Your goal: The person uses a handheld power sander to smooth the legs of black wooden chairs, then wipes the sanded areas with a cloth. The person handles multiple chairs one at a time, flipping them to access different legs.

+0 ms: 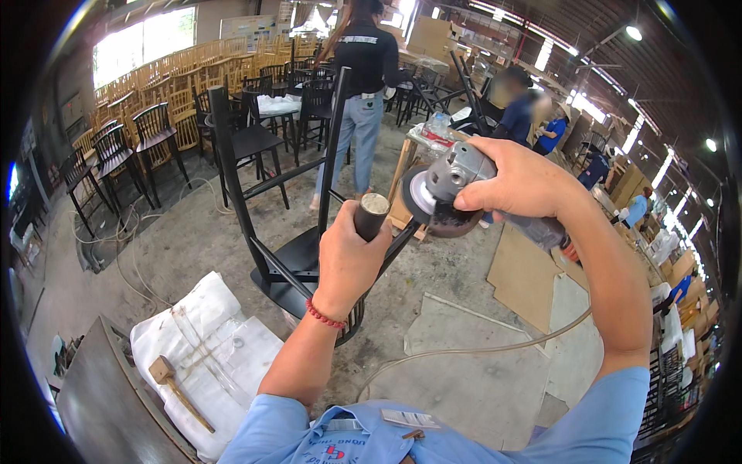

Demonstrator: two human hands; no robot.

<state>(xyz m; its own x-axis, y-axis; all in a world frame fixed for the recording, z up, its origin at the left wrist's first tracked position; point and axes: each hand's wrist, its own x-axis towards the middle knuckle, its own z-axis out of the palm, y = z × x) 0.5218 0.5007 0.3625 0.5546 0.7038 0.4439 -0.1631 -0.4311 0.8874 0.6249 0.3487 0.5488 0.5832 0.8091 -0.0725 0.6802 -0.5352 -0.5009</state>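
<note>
A black wooden chair [298, 254] stands upside down in front of me with its legs pointing up. My left hand [345, 254] is wrapped round one black leg, close below its bare, pale end [375, 204]. Just right of that end, my right hand [529, 179] grips a grey power grinder [464, 172] by its head. The grinder's round disc [418, 196] faces the leg; a small gap shows between disc and leg end. Part of the chair's back is hidden behind my left forearm.
A wooden mallet [179, 390] lies on a white padded sheet [251, 340] at lower left. A pale hose [471, 353] curves across the floor near flat cardboard [522, 271]. Black chairs [160, 133] and unpainted chair frames stand behind. One person [362, 73] stands ahead; several others work farther right.
</note>
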